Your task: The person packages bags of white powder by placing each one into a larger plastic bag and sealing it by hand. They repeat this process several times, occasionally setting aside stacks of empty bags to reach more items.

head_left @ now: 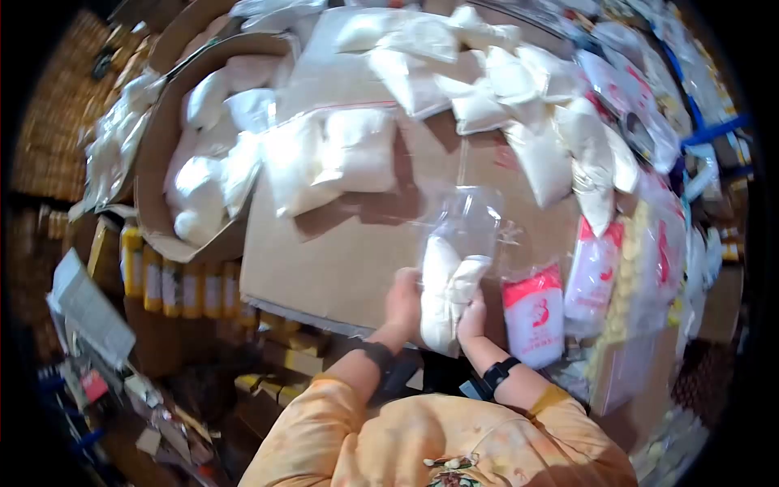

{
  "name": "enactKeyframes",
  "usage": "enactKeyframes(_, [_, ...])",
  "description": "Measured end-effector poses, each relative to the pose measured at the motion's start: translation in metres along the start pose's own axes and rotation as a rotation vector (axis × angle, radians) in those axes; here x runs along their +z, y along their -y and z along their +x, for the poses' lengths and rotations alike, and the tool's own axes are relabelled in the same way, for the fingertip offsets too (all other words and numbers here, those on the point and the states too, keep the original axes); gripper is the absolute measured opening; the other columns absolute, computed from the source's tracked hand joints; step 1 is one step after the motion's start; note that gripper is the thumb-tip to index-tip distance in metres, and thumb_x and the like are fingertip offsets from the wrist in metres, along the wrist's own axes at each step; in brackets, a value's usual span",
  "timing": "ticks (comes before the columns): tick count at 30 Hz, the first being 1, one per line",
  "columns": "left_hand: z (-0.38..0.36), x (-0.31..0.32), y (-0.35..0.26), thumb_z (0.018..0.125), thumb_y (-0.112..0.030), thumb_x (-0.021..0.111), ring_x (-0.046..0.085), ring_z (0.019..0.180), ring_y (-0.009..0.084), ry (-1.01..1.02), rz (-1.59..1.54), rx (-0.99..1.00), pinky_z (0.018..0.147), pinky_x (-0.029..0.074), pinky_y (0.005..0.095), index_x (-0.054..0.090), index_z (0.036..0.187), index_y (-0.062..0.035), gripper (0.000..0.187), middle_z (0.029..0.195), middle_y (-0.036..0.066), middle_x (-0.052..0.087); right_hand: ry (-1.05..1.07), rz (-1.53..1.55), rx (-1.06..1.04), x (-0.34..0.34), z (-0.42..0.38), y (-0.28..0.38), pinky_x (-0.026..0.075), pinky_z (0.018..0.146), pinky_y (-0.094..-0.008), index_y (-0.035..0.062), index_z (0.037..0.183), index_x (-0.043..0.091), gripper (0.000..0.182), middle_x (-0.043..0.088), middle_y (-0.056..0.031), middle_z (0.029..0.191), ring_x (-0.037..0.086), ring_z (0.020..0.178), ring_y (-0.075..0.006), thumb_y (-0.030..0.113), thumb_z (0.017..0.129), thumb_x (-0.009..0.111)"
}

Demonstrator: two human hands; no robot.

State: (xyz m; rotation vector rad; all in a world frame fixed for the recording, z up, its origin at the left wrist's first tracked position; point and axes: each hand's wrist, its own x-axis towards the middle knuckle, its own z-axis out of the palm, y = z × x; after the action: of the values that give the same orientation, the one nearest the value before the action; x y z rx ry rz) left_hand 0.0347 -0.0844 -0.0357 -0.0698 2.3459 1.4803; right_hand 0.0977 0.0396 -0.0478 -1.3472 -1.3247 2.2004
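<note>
Cardboard sheet [341, 260]: two hands, one bag [450, 280]

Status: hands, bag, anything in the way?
Left hand and right hand both grip the clear bag of white powder. Bag upright over cardboard sheet. Red-printed packets close right.

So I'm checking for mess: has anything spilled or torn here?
No spill or tear shows. Both hands, left hand and right hand, hold a clear bag of white powder; filled bags lie heaped unevenly on the cardboard.

Clear bag [451, 276] of white powder, upright, half-filled.
</note>
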Motion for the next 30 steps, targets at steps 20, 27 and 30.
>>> enactKeyframes(20, [0.006,0.001,0.008,0.083,-0.013,0.051,0.056,0.080,0.0239,0.124,-0.118,-0.240,0.072,0.045,0.0352,0.048,0.101,-0.0009,0.022,0.091,0.017,0.059,0.185,-0.154,0.272,0.001,-0.006,0.016,0.040,0.091,-0.0327,0.0036,0.120,0.043,0.035,0.052,-0.0104,0.112,0.051,0.103,-0.0214,0.024,0.093,0.035])
enactKeyframes(27, [-0.028,0.006,0.025,0.087,-0.008,0.041,0.058,0.088,0.0225,0.338,-0.828,-0.323,0.077,0.048,0.0350,0.051,0.105,0.0049,0.025,0.100,0.016,0.059,0.399,-0.610,0.048,-0.026,0.021,0.036,0.047,0.077,-0.0288,-0.0019,0.103,0.056,0.030,0.062,-0.0128,0.092,0.059,0.084,-0.0203,0.021,0.092,0.040])
enactKeyframes(30, [-0.036,0.007,0.011,0.087,-0.010,0.042,0.060,0.091,0.0287,0.406,-1.463,-0.608,0.082,0.049,0.0383,0.050,0.110,0.0058,0.028,0.104,0.015,0.059,0.385,-0.949,-0.204,-0.003,-0.001,0.060,0.048,0.077,-0.0297,-0.0032,0.101,0.056,0.033,0.062,-0.0147,0.089,0.059,0.084,-0.0213,0.023,0.093,0.039])
